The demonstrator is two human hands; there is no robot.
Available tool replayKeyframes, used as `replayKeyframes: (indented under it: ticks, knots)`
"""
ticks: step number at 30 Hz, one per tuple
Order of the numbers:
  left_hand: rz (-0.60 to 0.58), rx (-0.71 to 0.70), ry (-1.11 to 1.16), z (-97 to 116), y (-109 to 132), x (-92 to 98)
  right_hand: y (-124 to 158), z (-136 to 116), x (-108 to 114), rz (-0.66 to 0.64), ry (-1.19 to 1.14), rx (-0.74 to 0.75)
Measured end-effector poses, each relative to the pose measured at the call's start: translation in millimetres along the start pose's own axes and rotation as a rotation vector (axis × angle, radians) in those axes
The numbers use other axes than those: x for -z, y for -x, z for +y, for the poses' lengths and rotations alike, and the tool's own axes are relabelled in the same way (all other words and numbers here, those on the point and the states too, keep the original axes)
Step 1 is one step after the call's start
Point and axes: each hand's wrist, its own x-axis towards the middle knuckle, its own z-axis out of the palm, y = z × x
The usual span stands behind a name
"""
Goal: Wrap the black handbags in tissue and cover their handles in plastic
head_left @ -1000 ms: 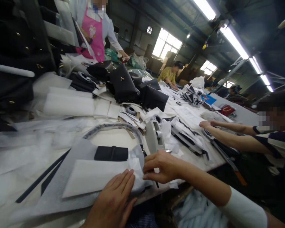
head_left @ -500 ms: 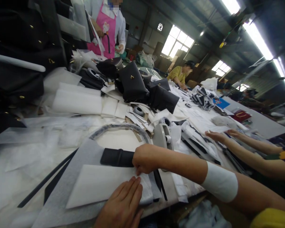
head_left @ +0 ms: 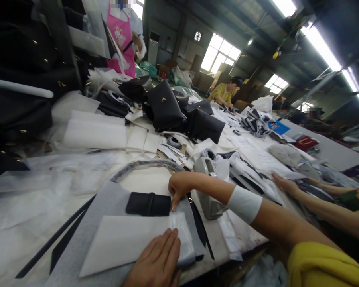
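My left hand [head_left: 158, 257] lies flat, fingers stretched, on a white foam sheet [head_left: 122, 239] and the edge of a clear plastic piece [head_left: 182, 235] at its right end. My right hand [head_left: 181, 187] is closed, curled fingers with the thumb pointing down to the top edge of that plastic; what it pinches, if anything, I cannot make out. Just left of the thumb lies a black leather piece [head_left: 140, 204] with a loop around it. Under these is a grey sheet [head_left: 107, 203], with a wrapped curved handle [head_left: 143, 163] above and black straps [head_left: 56, 235] sticking out left.
A grey tape dispenser [head_left: 205, 167] stands beyond my right forearm. Black handbags [head_left: 164, 105] and stacked foam sheets [head_left: 95, 129] fill the table's far side. At the right, another person's hands [head_left: 287, 185] handle white sheeting. A person in a pink apron [head_left: 119, 36] stands behind.
My right hand has lifted slightly up from the foam and plastic, baring more of the clear plastic. My left hand stays flat. The other person's hands at right have shifted.
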Motion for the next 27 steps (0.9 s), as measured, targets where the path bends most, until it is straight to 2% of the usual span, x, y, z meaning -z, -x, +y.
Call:
replayKeyframes:
  ticks: [3,6,9,12,15,17,19,22,27]
  knots:
    - [0.006,-0.013,0.017,-0.6,0.3,-0.8,-6.0,6.5,-2.0,0.004,-0.117,0.072]
    - [-0.013,0.013,0.034,0.5,-1.1,2.0,-1.1,12.8,-2.1,0.071,-0.182,0.088]
    - [-0.033,0.020,0.033,2.3,-3.5,6.5,16.9,14.7,0.3,0.243,-0.183,0.019]
    - [-0.012,-0.004,0.021,3.2,-5.6,9.2,40.0,4.8,-4.2,0.405,-0.197,-0.029]
    - [0.002,-0.007,0.016,2.9,-6.4,9.6,50.0,-11.3,-18.1,0.377,-0.252,-0.021]
    - [-0.008,-0.001,0.014,2.6,-6.2,9.4,44.7,-16.8,-26.3,0.327,-0.286,-0.060]
    - [-0.019,0.003,0.019,2.3,-5.8,9.1,32.8,-14.9,-29.7,0.258,-0.333,-0.086]
    - [-0.041,0.015,0.039,2.3,-6.0,9.5,15.1,-4.7,-28.0,0.158,-0.406,-0.034]
    - [-0.065,0.051,0.078,5.0,-8.8,15.4,9.6,4.4,-24.0,0.198,-0.434,0.016]
